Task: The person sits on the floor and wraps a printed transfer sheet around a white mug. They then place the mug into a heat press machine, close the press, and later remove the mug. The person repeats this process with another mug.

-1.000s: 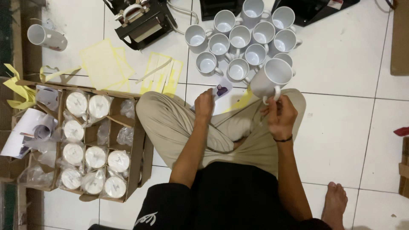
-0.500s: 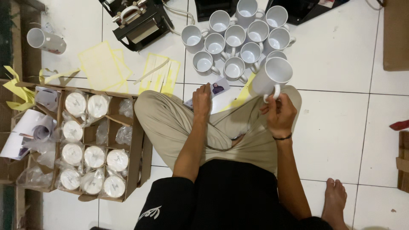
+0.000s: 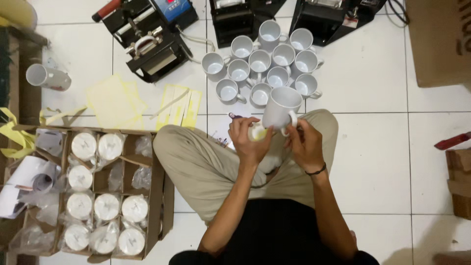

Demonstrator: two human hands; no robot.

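I sit cross-legged on a white tiled floor. My right hand (image 3: 305, 143) grips a white mug (image 3: 279, 107) by its handle, tilted up in front of me. My left hand (image 3: 249, 141) is at the mug's base, holding a small yellowish roll of tape (image 3: 257, 132) against it. A printed paper sheet (image 3: 222, 131) lies on the floor under my left hand. Just beyond the held mug stands a cluster of several white mugs (image 3: 265, 66), upright and open.
A divided cardboard box (image 3: 156, 186) of wrapped mugs sits at my left. Yellow paper sheets (image 3: 117, 100) lie on the tiles. Black mug-press machines (image 3: 149, 37) line the far edge. A single mug (image 3: 46, 77) lies on its side far left. Cardboard boxes (image 3: 458, 181) stand at right.
My left hand rose from the paper on the floor to the base of the mug, now holding the tape roll. The right hand kept the mug and brought it slightly nearer.
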